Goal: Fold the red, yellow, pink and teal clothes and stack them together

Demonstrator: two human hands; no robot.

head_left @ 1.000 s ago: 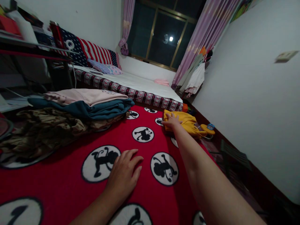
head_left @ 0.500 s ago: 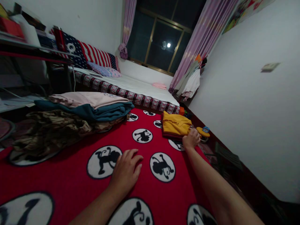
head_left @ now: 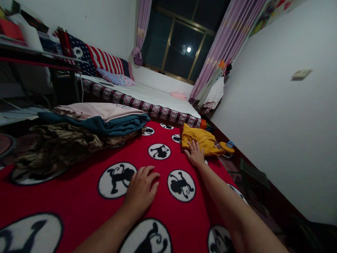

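Yellow folded clothing (head_left: pixel 206 138) lies toward the far right of a red blanket (head_left: pixel 86 207) printed with black monkeys in white circles. My right hand (head_left: pixel 195 154) is open, its spread fingers touching the near left part of the yellow garment. My left hand (head_left: pixel 142 188) rests on the blanket with its fingers apart and nothing in it. Left of it lies a stack of clothes: a pale pink garment (head_left: pixel 102 110) on top, a teal garment (head_left: pixel 116 124) under it, and a crumpled camouflage garment (head_left: pixel 58 147) at the bottom.
Beyond the blanket stands a bed (head_left: pixel 155 93) with a white sheet under a window. A cluttered desk (head_left: pixel 39 63) is at the left. To the right are yellow slippers (head_left: pixel 225 147), a dark folding stool (head_left: pixel 254 174) and the white wall (head_left: pixel 284 140).
My right hand has moved left from the right end of the yellow clothing to its near left part, and its fingers have spread. The yellow clothing's right end now lies flatter, farther right.
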